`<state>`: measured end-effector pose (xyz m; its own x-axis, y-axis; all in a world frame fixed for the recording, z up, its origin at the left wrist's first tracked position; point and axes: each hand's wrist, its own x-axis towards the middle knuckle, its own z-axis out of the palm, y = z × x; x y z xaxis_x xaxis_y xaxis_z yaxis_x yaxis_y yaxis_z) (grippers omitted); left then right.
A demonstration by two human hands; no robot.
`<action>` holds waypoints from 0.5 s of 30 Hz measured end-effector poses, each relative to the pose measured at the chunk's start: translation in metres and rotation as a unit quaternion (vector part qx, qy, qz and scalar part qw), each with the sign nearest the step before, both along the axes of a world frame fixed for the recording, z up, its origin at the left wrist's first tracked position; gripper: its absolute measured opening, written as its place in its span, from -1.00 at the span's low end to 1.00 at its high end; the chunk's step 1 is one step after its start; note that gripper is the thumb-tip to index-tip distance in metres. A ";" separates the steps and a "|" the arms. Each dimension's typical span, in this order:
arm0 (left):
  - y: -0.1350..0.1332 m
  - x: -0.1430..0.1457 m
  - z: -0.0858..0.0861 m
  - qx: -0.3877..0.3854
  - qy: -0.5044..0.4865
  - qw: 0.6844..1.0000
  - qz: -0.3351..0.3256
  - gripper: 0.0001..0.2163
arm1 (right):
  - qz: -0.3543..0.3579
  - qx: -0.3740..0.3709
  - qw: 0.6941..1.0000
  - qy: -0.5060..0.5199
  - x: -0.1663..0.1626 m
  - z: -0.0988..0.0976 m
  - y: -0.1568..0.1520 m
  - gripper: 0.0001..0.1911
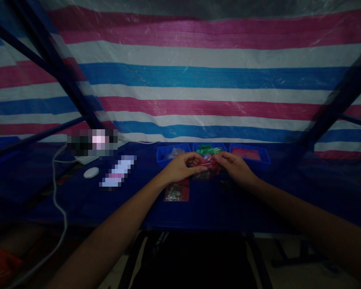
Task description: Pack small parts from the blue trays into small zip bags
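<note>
Between my two hands is a small clear plastic bag [208, 161] with red on it, its contents too blurred to name. My left hand [185, 165] pinches its left side, fingers curled. On the other side, my right hand [231, 163] grips the bag's right edge between thumb and fingers. Just below my left hand, a flat packet [177, 192] with a red top and small pale and green bits lies on the blue table [216, 212]. Behind the hands stand a blue bin of clear pieces [159, 154], a bin of green pieces [195, 147] and a bin of red sheets or bags [266, 157].
On the left lie a pixelated phone-like object [118, 171], a round white object [91, 172] and a white device or power strip [90, 154]. A white cable [54, 188] hangs over the table's front edge. Blue metal posts [63, 80] and striped sheeting [198, 76] enclose the back.
</note>
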<state>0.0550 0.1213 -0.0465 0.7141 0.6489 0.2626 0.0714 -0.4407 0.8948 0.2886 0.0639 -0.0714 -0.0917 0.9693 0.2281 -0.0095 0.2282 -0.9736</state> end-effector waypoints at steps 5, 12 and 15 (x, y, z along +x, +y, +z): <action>0.005 0.001 -0.002 -0.016 -0.013 0.998 0.055 -0.71 | 0.037 0.017 0.999 0.013 -0.002 0.000 -0.001 -0.50; 0.006 0.002 -0.007 0.017 -0.037 0.999 0.021 -0.58 | -0.023 0.052 0.998 -0.023 -0.005 0.000 -0.003 -0.60; 0.008 0.002 -0.008 0.043 -0.028 0.999 0.010 -0.61 | -0.048 0.068 0.996 -0.030 -0.002 0.001 -0.001 -0.64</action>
<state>0.0573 0.1297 -0.0550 0.6842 0.6359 0.3570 0.0310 -0.5145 0.8570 0.2868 0.0632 -0.0701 -0.0168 0.9350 0.3543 0.0767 0.3545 -0.9319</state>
